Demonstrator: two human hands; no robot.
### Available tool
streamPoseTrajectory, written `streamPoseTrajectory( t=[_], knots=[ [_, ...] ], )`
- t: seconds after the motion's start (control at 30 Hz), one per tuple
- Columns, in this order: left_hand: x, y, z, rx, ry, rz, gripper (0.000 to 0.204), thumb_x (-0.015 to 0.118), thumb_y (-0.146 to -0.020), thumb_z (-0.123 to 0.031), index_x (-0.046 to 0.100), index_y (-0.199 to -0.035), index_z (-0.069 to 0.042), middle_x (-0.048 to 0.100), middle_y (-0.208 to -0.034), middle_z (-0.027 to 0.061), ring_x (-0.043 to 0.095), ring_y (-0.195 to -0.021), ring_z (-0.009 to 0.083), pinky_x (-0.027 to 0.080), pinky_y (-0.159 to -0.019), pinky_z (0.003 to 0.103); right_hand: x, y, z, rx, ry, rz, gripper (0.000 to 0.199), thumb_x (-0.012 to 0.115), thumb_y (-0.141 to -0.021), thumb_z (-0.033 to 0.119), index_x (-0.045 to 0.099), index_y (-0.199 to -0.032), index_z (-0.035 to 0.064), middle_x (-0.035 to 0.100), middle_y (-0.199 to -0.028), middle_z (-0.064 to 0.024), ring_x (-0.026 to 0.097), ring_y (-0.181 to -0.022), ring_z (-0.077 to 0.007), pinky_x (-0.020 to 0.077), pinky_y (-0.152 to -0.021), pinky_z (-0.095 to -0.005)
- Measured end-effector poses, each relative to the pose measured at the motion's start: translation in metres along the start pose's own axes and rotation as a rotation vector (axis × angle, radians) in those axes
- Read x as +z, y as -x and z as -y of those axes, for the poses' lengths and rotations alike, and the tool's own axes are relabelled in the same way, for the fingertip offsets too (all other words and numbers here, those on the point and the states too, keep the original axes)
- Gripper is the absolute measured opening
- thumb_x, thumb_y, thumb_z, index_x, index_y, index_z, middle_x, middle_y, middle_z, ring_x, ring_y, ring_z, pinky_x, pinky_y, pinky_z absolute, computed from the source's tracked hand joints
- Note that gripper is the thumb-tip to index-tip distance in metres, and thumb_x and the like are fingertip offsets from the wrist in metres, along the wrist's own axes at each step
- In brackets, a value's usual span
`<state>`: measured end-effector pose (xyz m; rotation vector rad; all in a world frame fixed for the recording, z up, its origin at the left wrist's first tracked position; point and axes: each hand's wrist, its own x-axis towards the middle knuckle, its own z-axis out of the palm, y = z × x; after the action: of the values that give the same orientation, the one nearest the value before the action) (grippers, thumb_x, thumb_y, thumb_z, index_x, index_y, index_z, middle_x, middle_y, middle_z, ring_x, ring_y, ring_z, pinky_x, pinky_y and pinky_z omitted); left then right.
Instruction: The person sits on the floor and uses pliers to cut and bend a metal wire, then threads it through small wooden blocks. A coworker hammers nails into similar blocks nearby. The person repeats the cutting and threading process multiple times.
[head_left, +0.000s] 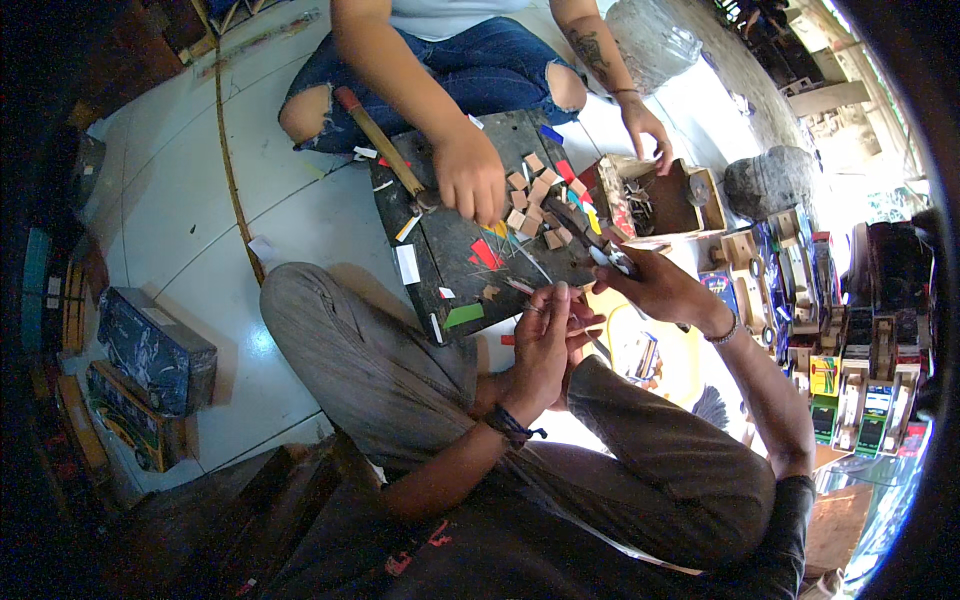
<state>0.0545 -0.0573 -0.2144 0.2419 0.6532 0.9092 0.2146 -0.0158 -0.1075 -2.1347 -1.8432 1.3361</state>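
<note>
Wooden box (pixel 668 205) — metal bits inside

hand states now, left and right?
Left hand: closed, pinching a thin stick.
Right hand: closed on a small tool, kind unclear.

Raw wooden blocks (pixel 535 195) sit on a scuffed matt black board (pixel 470 230) amid glossy paper scraps (pixel 487 255), over smooth shiny floor tiles (pixel 190 220).
</note>
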Motion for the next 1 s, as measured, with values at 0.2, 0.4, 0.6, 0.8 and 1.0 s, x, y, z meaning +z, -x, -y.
streamPoseTrajectory(
  t=[0.2,0.4,0.6,0.8,1.0],
  knots=[
    [-0.015,-0.002,-0.006,0.052,-0.162,-0.046,0.032,0.057,-0.097,-0.031,0.061,-0.114,-0.004,0.066,-0.096,0.0078,0.064,-0.071,0.0113,0.054,-0.061,0.023,0.007,0.010,-0.018,-0.059,0.189,0.030,0.038,0.055,-0.096,0.030,0.056,-0.120,0.0011,0.067,-0.095,-0.0232,0.066,-0.087,-0.0345,0.0504,-0.076,-0.0416],
    [-0.025,-0.003,-0.002,0.053,-0.200,-0.027,0.030,0.056,-0.098,-0.028,0.063,-0.115,-0.004,0.063,-0.086,0.0031,0.063,-0.070,0.0096,0.054,-0.062,0.022,0.023,0.008,-0.031,-0.127,0.220,0.007,0.036,0.057,-0.094,0.022,0.056,-0.122,-0.0009,0.066,-0.094,-0.0250,0.065,-0.087,-0.0393,0.0518,-0.074,-0.0439],
    [-0.027,-0.003,-0.006,0.021,-0.261,0.013,0.027,0.057,-0.097,-0.026,0.065,-0.112,-0.004,0.062,-0.083,0.0008,0.059,-0.067,0.0060,0.052,-0.061,0.020,0.024,0.010,-0.031,-0.153,0.217,-0.008,0.033,0.055,-0.094,0.018,0.057,-0.121,-0.0004,0.065,-0.095,-0.0257,0.064,-0.087,-0.0413,0.0519,-0.075,-0.0454],
    [-0.027,-0.004,-0.005,0.024,-0.237,0.025,0.025,0.060,-0.096,-0.025,0.066,-0.105,-0.003,0.061,-0.079,-0.0009,0.056,-0.064,0.0047,0.052,-0.060,0.019,0.027,0.007,-0.032,-0.203,0.200,0.020,0.034,0.054,-0.094,0.018,0.056,-0.123,0.0013,0.065,-0.096,-0.0257,0.064,-0.088,-0.0419,0.0514,-0.076,-0.0465],
    [-0.027,-0.005,-0.006,-0.021,-0.216,0.038,0.024,0.061,-0.096,-0.025,0.066,-0.102,-0.003,0.061,-0.077,-0.0015,0.056,-0.063,0.0044,0.052,-0.059,0.019,0.031,0.003,-0.029,-0.158,0.247,0.049,0.032,0.055,-0.093,0.018,0.056,-0.120,0.0023,0.066,-0.094,-0.0246,0.063,-0.089,-0.0420,0.0512,-0.076,-0.0467]
  ],
)
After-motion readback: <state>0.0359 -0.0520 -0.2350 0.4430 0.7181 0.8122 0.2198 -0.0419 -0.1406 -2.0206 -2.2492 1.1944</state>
